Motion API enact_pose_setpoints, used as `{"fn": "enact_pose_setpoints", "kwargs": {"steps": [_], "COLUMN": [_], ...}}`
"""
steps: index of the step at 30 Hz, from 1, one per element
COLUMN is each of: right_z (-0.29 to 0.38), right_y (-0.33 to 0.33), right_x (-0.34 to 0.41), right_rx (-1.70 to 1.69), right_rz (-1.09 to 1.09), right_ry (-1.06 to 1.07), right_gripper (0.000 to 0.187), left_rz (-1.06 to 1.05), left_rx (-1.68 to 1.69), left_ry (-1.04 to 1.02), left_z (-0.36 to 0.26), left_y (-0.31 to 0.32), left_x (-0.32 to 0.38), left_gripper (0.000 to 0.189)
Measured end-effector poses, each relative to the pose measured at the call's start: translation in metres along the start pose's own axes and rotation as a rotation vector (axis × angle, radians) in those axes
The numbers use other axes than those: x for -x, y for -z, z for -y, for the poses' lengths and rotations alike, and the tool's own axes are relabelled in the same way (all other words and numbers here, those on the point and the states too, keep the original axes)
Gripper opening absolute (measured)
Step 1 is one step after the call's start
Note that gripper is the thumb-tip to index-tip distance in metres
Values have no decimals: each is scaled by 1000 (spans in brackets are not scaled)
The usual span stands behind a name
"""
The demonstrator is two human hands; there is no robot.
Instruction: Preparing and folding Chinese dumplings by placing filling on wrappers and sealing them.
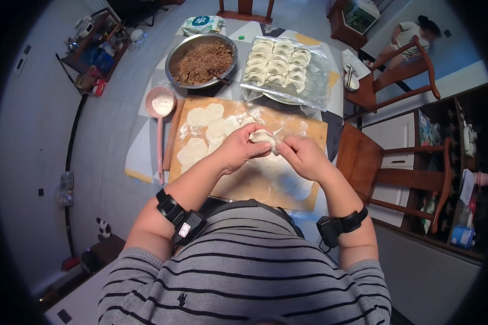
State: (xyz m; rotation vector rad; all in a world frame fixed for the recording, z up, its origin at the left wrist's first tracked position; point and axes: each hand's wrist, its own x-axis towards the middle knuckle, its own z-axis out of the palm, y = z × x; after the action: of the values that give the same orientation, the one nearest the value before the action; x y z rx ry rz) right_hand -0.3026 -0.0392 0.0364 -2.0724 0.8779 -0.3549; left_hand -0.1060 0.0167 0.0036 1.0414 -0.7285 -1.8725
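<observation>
My left hand [244, 146] and my right hand [303, 156] pinch a folded dumpling [264, 138] between them, above a floured wooden board [244, 185]. Flat round dough wrappers [193, 152] lie on the board's left part, some overlapping. Beyond the board at left, a metal bowl [169, 67] holds brown minced filling [205, 59] with a utensil handle leaning out over its rim. Rows of shaped dumplings [277, 63] rest on a plastic-covered tray [319, 81] at the back right. The filling under the dumpling's folds is hidden.
A rolling pin [173, 136] lies along the board's left edge, beside a pink ladle [160, 130] with flour in its cup. A plastic package [203, 25] sits behind the bowl. Wooden chairs [358, 156] stand at right, and another person [412, 38] is at the upper right.
</observation>
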Motion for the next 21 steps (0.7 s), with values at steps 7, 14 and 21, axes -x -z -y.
{"fn": "enact_pose_setpoints", "kwargs": {"steps": [7,14,21], "right_z": [2,-11,-16], "right_y": [-7,-20,-23], "right_x": [-4,-3,-4], "right_rx": [-22,-138,-58], "right_rz": [-90,6,-76], "right_ry": [-78,-82,-61], "right_gripper": [31,32,33], "left_rz": [-90,-50,-100], "left_rx": [142,121,59], "left_ry": [-46,-92,-45], "left_z": [1,-1,2], "left_y": [3,2,2], "left_x": [0,-1,-2], "left_gripper": [35,40,36]}}
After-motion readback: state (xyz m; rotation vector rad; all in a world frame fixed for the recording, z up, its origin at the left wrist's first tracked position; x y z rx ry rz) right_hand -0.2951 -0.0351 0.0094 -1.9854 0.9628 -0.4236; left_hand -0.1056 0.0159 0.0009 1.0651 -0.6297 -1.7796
